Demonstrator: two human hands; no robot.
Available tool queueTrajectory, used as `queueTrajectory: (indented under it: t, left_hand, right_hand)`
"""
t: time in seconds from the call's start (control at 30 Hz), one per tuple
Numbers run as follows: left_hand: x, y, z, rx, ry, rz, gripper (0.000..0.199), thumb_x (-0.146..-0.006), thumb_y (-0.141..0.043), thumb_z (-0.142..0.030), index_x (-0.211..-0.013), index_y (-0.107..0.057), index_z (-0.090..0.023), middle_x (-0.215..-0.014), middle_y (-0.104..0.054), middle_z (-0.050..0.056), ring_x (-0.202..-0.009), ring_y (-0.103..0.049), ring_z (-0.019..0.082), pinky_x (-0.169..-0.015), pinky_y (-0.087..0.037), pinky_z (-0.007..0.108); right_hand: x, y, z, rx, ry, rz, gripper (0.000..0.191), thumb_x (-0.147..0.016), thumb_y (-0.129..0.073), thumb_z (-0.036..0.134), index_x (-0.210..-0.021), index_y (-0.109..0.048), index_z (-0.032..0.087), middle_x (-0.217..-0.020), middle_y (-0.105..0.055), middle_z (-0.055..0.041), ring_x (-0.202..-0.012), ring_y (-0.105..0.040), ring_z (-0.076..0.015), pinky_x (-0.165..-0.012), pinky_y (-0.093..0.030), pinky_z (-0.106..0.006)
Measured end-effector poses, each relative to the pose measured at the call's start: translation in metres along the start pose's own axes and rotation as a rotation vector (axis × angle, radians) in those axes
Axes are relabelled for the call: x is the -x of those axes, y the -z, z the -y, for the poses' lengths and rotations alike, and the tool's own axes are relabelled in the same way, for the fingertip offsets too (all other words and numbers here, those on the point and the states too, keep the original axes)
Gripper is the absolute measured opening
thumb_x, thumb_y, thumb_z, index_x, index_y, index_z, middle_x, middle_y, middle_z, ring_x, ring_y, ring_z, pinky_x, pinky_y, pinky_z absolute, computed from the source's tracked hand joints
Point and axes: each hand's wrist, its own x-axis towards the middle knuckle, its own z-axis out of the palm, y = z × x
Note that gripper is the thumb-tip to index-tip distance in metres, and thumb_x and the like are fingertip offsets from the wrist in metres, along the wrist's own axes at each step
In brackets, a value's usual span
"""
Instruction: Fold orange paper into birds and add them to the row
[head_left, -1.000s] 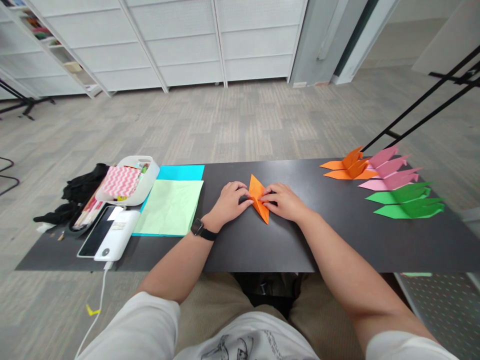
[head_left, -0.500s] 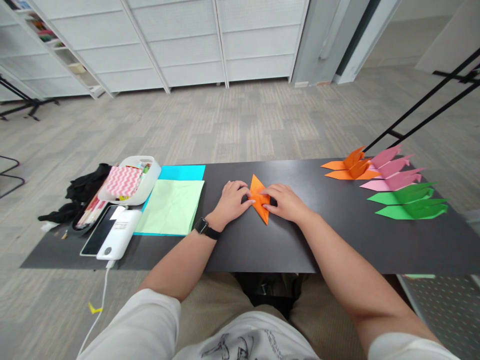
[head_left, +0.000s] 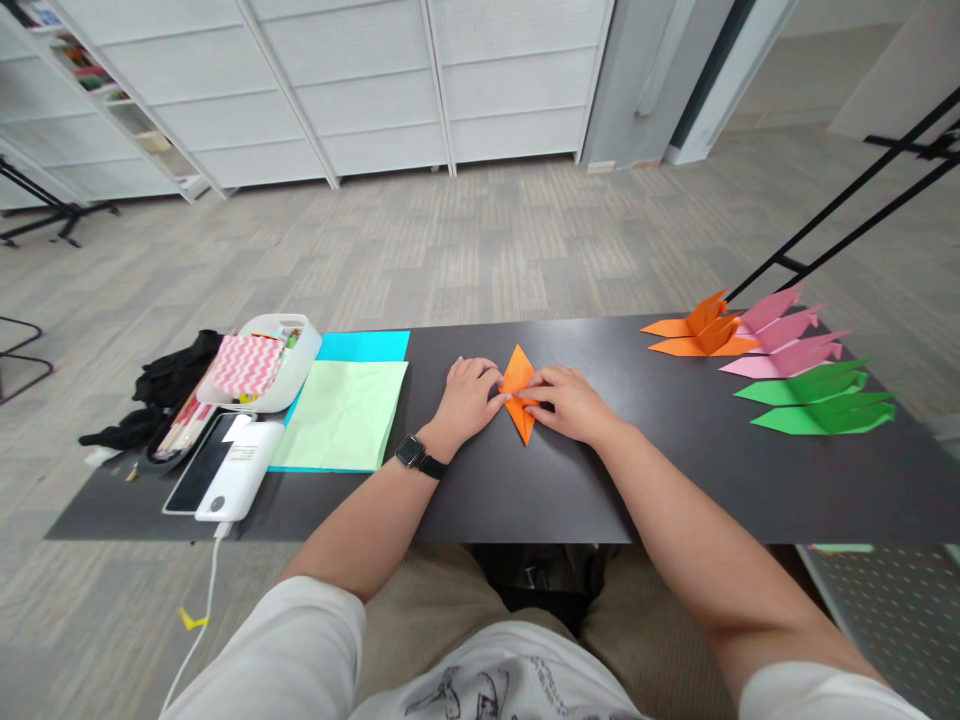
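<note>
A folded orange origami paper [head_left: 519, 372], shaped like a narrow diamond, lies on the dark table in front of me. My left hand [head_left: 471, 400] pinches its left edge with thumb and fingers. From the other side, my right hand [head_left: 564, 402] grips the right edge, fingertips resting on the paper's middle. Parts of the paper's sides are hidden under my fingers. Its top and bottom points stick out between the hands.
Folded paper birds in orange [head_left: 705, 330], pink [head_left: 787, 340] and green [head_left: 821, 400] stand at the right. To the left lie light green paper [head_left: 341, 415] over blue sheets [head_left: 367, 345], a white basket [head_left: 300, 365], a white power bank [head_left: 240, 470] with a cable, and black cloth [head_left: 176, 370].
The orange paper has turned slightly, its top point now further right and its bottom point further left. It looks flatter and more evenly diamond-shaped. Both hands stay on it.
</note>
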Motion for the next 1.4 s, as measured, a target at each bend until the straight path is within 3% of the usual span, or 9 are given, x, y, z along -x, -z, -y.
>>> queueTrajectory:
  t: [0.13, 0.27, 0.6, 1.03, 1.4]
  left_hand:
    - [-0.002, 0.005, -0.003, 0.016, -0.069, -0.007, 0.009, -0.101, -0.071, -0.028, -0.108, -0.075, -0.024, -0.125, -0.073, 0.006, -0.121, -0.064, 0.025, -0.124, -0.041, 0.051]
    - [-0.001, 0.006, -0.003, 0.026, -0.153, 0.091, 0.02, -0.104, -0.064, -0.024, -0.117, -0.079, -0.024, -0.129, -0.077, 0.005, -0.121, -0.067, 0.024, -0.117, -0.048, 0.047]
    - [0.015, 0.017, -0.01, -0.056, -0.222, 0.213, 0.029, -0.107, -0.059, -0.027, -0.126, -0.08, -0.03, -0.145, -0.072, 0.004, -0.134, -0.063, 0.027, -0.126, -0.04, 0.059]
    - [0.025, 0.028, -0.024, -0.064, -0.284, 0.286, 0.024, -0.102, -0.069, -0.03, -0.122, -0.082, -0.034, -0.144, -0.07, 0.004, -0.133, -0.061, 0.027, -0.128, -0.037, 0.061]
    - [0.031, 0.033, -0.032, -0.082, -0.353, 0.356, 0.023, -0.104, -0.068, -0.033, -0.123, -0.081, -0.034, -0.139, -0.071, 0.004, -0.132, -0.061, 0.027, -0.129, -0.033, 0.061]
  right_hand:
    - [0.0, -0.002, -0.003, 0.034, -0.036, -0.023, 0.027, -0.097, -0.073, 0.029, -0.122, -0.082, 0.033, -0.119, -0.071, -0.0067, -0.112, -0.063, -0.0276, -0.1, -0.046, -0.046]
    - [0.001, -0.003, -0.008, 0.061, -0.033, -0.035, 0.027, -0.098, -0.072, 0.029, -0.123, -0.083, 0.032, -0.118, -0.071, -0.0074, -0.11, -0.063, -0.0273, -0.099, -0.046, -0.046]
    - [0.001, -0.004, -0.01, 0.058, -0.042, -0.049, 0.027, -0.1, -0.07, 0.03, -0.124, -0.083, 0.035, -0.118, -0.07, -0.0083, -0.11, -0.062, -0.0274, -0.097, -0.045, -0.045]
    - [0.001, -0.004, -0.011, 0.057, -0.065, -0.025, 0.029, -0.1, -0.071, 0.032, -0.127, -0.081, 0.035, -0.121, -0.071, -0.0079, -0.113, -0.062, -0.0285, -0.096, -0.046, -0.047]
    - [0.002, -0.002, -0.009, 0.048, -0.046, -0.015, 0.03, -0.101, -0.069, 0.03, -0.128, -0.08, 0.038, -0.122, -0.07, -0.0072, -0.115, -0.062, -0.0283, -0.098, -0.046, -0.046]
